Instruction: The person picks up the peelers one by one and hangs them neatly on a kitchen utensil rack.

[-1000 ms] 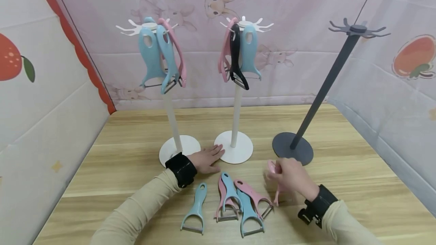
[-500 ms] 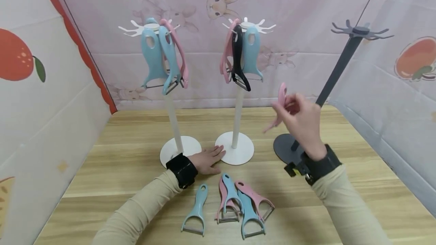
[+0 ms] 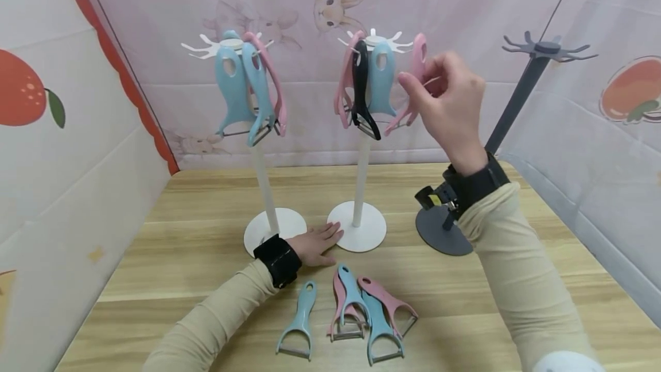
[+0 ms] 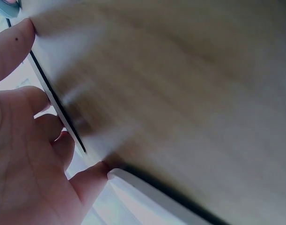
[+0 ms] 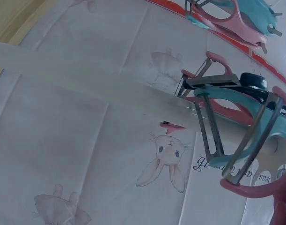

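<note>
Pink peeler (image 3: 417, 66) (forked end down) tilts in the right hand (image 3: 450, 103).

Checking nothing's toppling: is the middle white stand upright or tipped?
Upright: the middle white stand rises nearly vertically from its round base, which lies flat on the table.

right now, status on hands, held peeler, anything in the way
Right hand pinching pink peeler at middle stand, hooking unclear. Left hand, fingers on stand base. Hanging blue peeler may crowd it.
</note>
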The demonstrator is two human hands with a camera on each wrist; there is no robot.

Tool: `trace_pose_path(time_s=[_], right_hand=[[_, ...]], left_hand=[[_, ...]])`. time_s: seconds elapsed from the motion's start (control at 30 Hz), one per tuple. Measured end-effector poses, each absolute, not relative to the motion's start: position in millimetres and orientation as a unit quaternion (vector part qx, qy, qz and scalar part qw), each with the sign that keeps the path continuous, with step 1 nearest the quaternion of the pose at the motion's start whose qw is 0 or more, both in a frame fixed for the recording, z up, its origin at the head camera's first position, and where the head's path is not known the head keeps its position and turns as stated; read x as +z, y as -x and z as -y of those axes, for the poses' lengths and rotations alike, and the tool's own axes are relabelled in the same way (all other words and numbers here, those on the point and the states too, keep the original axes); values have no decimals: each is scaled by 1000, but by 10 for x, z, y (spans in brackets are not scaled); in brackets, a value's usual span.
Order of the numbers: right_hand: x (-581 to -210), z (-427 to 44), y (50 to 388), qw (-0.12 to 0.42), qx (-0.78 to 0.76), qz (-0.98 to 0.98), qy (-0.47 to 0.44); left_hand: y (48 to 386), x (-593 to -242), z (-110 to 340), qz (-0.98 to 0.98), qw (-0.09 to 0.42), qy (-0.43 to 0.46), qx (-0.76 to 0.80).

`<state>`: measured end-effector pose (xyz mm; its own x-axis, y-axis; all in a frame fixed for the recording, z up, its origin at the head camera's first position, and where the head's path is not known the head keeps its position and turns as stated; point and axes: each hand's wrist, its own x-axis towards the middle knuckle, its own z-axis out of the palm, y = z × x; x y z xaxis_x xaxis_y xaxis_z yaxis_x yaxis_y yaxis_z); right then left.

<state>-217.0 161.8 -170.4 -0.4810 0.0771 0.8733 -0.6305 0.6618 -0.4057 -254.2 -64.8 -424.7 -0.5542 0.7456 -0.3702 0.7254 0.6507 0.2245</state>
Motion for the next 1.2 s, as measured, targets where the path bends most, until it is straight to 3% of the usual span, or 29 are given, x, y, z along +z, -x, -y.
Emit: trace_pose_path(time_s=[0.3,0.8,1.2], right_hand=[[-1762,-1602,2256,419,343,821,-180],[-2058,-1759,2148,434,323,819,-192],[-2520,-1980,1961,360,307,863,-178]], left_hand=[[2511,-4244,615,-880,221,-419,27],[2559,-4295,617,-882,213,-420,17],[2539,-4233,645,-878,218,-424,29]])
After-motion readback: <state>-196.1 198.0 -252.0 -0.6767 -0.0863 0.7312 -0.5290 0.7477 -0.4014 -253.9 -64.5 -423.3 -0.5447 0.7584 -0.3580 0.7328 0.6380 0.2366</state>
